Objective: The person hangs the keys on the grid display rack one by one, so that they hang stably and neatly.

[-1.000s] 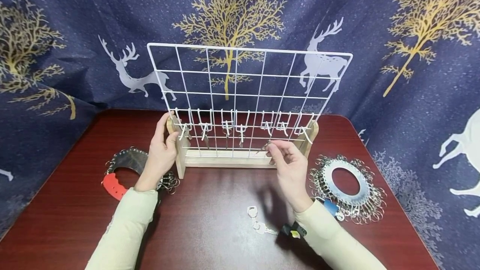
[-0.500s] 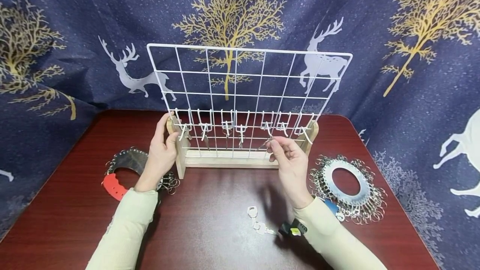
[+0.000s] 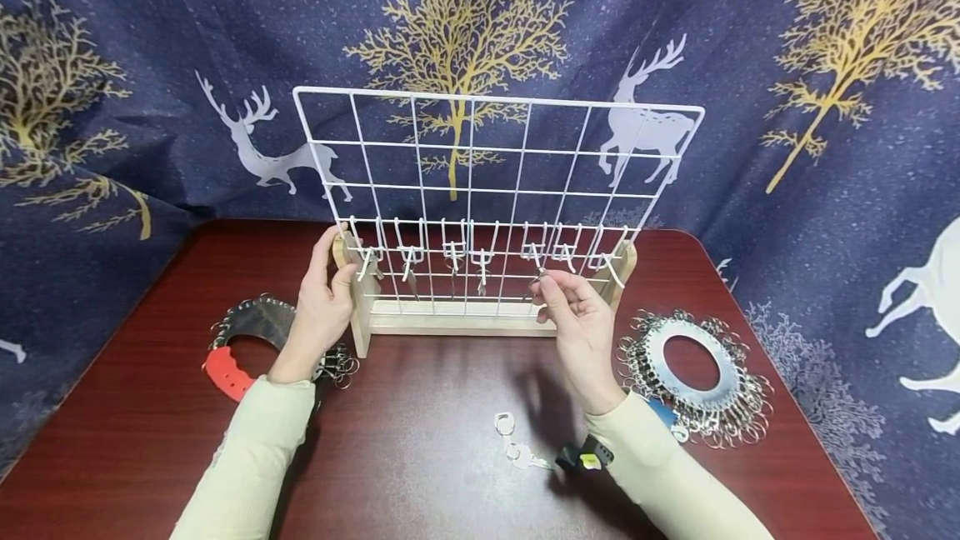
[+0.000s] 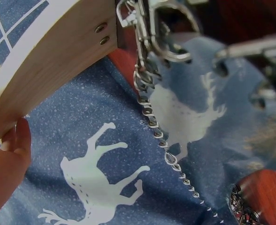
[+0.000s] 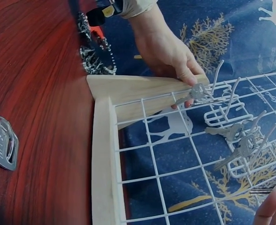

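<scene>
A white wire grid rack [image 3: 498, 98] with wooden ends stands on the table, a row of white hooks along its lower part. My left hand [image 3: 318, 311] grips the rack's left wooden end [image 3: 362, 307]. Fingertips of my right hand [image 3: 581, 327] pinch a small key [image 3: 535, 288], partly hidden, at the tip of a hook [image 3: 536, 257] right of centre. Other keys [image 5: 233, 132] hang from hooks farther left, as the right wrist view shows. Nearer me on the table lies a loose key [image 3: 520, 455] with a ring and a metal tag [image 3: 505, 423].
Right of the rack lies a flat metal ring [image 3: 652, 348] fringed with many small key rings, a blue piece [image 3: 662, 413] beside it. A similar ring with a red part [image 3: 227, 373] lies at left, partly behind my left arm. A patterned cloth [image 3: 285, 23] hangs behind the table.
My right hand has risen slightly to the hook tip. The key it pinches has swung from slanting left to hanging more steeply. My left hand has stayed on the rack's end.
</scene>
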A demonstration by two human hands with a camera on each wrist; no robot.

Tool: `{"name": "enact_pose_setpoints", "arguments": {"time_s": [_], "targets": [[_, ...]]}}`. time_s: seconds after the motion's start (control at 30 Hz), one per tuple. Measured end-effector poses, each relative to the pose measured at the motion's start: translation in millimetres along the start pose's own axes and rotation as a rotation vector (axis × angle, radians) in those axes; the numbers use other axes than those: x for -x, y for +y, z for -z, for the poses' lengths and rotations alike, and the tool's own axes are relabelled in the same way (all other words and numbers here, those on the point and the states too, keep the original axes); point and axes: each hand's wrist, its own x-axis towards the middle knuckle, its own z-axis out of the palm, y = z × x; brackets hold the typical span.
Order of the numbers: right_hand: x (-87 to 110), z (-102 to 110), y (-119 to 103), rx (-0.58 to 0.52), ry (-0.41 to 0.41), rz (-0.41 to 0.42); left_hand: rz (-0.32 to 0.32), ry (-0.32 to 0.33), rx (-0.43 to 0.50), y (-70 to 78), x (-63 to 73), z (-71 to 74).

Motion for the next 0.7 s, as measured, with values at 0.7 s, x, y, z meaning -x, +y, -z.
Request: {"name": "enact_pose_setpoints", "arguments": {"time_s": [0.7], "targets": [[17.5, 17.5, 8.5, 0.451, -0.346, -0.113, -0.024, 0.005, 0.02, -0.6, -0.4, -0.5]]}}
